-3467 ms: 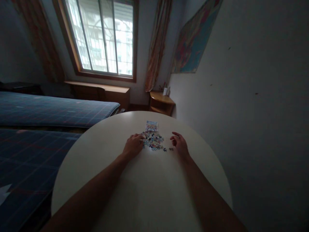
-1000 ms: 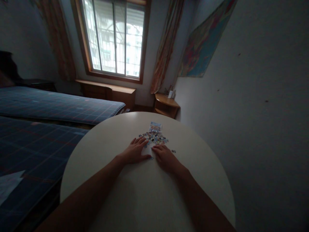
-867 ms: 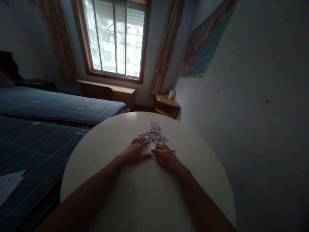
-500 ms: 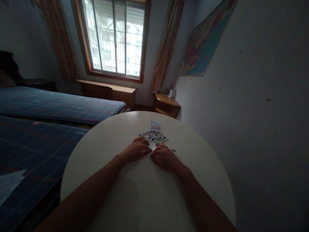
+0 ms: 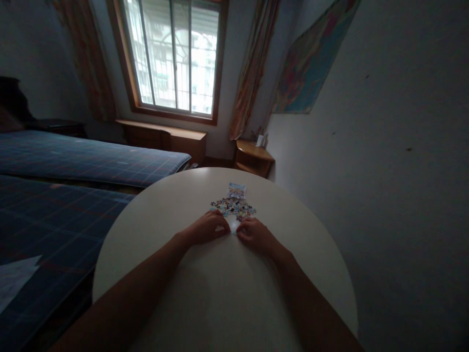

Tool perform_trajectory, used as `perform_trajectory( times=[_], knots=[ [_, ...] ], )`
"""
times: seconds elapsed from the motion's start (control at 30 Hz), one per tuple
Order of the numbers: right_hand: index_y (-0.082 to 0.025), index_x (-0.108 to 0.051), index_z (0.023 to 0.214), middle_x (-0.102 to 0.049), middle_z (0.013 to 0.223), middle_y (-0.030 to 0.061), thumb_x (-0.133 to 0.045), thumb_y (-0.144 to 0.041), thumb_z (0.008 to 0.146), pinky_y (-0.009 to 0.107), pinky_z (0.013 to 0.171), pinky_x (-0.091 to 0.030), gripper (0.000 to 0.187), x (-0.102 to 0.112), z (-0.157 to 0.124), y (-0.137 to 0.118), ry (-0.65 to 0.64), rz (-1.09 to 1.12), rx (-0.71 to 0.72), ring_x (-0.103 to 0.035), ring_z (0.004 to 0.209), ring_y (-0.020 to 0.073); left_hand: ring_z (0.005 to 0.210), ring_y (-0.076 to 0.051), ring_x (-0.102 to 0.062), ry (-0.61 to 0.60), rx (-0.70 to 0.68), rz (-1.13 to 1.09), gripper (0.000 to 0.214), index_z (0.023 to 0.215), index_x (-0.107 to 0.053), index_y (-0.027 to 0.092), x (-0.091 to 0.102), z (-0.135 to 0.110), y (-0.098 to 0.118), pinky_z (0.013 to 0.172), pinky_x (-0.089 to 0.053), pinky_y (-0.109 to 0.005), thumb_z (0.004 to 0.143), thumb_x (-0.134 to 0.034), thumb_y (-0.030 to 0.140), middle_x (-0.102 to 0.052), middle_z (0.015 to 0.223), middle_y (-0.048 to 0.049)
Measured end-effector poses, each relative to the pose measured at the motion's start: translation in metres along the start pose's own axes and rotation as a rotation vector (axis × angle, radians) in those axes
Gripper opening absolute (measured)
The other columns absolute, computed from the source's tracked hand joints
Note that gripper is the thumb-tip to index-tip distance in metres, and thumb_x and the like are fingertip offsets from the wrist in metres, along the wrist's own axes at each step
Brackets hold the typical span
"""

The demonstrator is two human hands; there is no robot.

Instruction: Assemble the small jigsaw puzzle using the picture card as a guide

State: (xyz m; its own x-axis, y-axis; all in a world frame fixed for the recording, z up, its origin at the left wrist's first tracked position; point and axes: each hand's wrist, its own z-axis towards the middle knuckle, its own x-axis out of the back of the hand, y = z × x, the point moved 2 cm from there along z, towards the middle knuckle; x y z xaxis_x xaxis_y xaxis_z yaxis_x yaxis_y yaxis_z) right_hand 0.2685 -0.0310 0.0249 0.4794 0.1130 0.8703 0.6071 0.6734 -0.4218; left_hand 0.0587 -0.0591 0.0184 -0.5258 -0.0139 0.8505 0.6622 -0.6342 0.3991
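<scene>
Over the round white table, my left hand (image 5: 209, 228) and my right hand (image 5: 255, 234) face each other with their fingertips a small gap apart. Thumb and fingers are pinched together on both. A tiny greenish jigsaw piece (image 5: 234, 233) shows between the fingertips, apparently touched from both sides; its outline is too small to make out. Just beyond the hands lies a loose heap of colourful jigsaw pieces (image 5: 233, 207), spread flat. Behind the heap, a small printed picture (image 5: 236, 190) rests on the table.
The round table (image 5: 154, 210) has its right edge near a white wall (image 5: 384, 205). Beds with blue plaid mattresses (image 5: 91, 156) stand to the left, with papers (image 5: 18, 278) on the nearer one. A wooden desk (image 5: 186, 139) and a corner shelf (image 5: 254, 151) are beyond.
My right hand's fingertips have moved slightly right, away from the left ones, uncovering the greenish piece. A loose piece seen beyond my right hand no longer shows.
</scene>
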Motion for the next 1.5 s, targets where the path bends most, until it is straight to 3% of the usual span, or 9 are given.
perform_trajectory(
  times=[0.33, 0.67, 0.9, 1.13, 1.33, 1.5],
  knots=[
    [-0.019, -0.074, 0.089, -0.070, 0.107, 0.0115, -0.067, -0.019, 0.078, 0.038, 0.096, -0.046, 0.013, -0.001, 0.000, 0.000, -0.023, 0.008, -0.010, -0.062, 0.110, 0.0256, 0.099, -0.020, -0.061, 0.012, -0.002, -0.058, 0.013, 0.092, -0.076, 0.024, -0.001, 0.000, 0.000, 0.094, -0.045, -0.031, 0.090, -0.064, 0.025, -0.075, 0.092, -0.0039],
    [-0.018, -0.073, 0.091, -0.069, 0.110, 0.0141, -0.067, -0.019, 0.079, 0.039, 0.099, -0.045, 0.013, 0.001, 0.000, -0.008, -0.039, 0.016, -0.017, -0.059, 0.118, 0.0278, 0.092, -0.019, -0.063, 0.046, -0.050, -0.081, 0.007, 0.087, -0.076, 0.022, -0.004, 0.002, -0.003, 0.091, -0.045, -0.029, 0.087, -0.069, 0.020, -0.075, 0.086, -0.0015],
    [-0.018, -0.075, 0.090, -0.070, 0.110, 0.0140, -0.068, -0.019, 0.079, 0.040, 0.099, -0.046, 0.013, 0.000, -0.001, -0.006, -0.036, 0.017, -0.007, -0.059, 0.119, 0.0280, 0.093, -0.018, -0.063, 0.046, -0.060, -0.080, 0.007, 0.088, -0.076, 0.023, -0.002, 0.001, 0.001, 0.088, -0.046, -0.028, 0.087, -0.069, 0.021, -0.075, 0.086, -0.0010],
    [-0.021, -0.075, 0.091, -0.072, 0.108, 0.0111, -0.069, -0.021, 0.082, 0.039, 0.096, -0.046, 0.012, 0.005, 0.000, 0.002, -0.006, 0.002, 0.004, -0.062, 0.111, 0.0253, 0.093, -0.019, -0.064, 0.100, -0.009, -0.037, 0.009, 0.091, -0.075, 0.023, 0.006, -0.001, -0.011, 0.089, -0.048, -0.030, 0.088, -0.067, 0.022, -0.073, 0.090, -0.0038],
    [-0.022, -0.076, 0.090, -0.073, 0.100, 0.0080, -0.063, -0.021, 0.086, 0.038, 0.091, -0.046, 0.013, 0.017, -0.002, 0.023, 0.054, -0.027, -0.052, -0.064, 0.097, 0.0235, 0.109, -0.022, -0.060, 0.119, 0.065, 0.016, 0.014, 0.101, -0.071, 0.023, 0.014, -0.006, -0.025, 0.103, -0.044, -0.037, 0.091, -0.063, 0.026, -0.070, 0.112, -0.0056],
    [-0.021, -0.077, 0.088, -0.074, 0.095, 0.0067, -0.064, -0.021, 0.084, 0.033, 0.088, -0.047, 0.013, 0.016, -0.005, 0.033, 0.032, -0.041, -0.079, -0.065, 0.092, 0.0216, 0.136, -0.030, -0.044, 0.082, 0.203, 0.066, 0.038, 0.123, -0.064, 0.022, 0.006, -0.015, -0.039, 0.113, -0.036, -0.046, 0.089, -0.065, 0.037, -0.051, 0.145, -0.0115]
  ],
)
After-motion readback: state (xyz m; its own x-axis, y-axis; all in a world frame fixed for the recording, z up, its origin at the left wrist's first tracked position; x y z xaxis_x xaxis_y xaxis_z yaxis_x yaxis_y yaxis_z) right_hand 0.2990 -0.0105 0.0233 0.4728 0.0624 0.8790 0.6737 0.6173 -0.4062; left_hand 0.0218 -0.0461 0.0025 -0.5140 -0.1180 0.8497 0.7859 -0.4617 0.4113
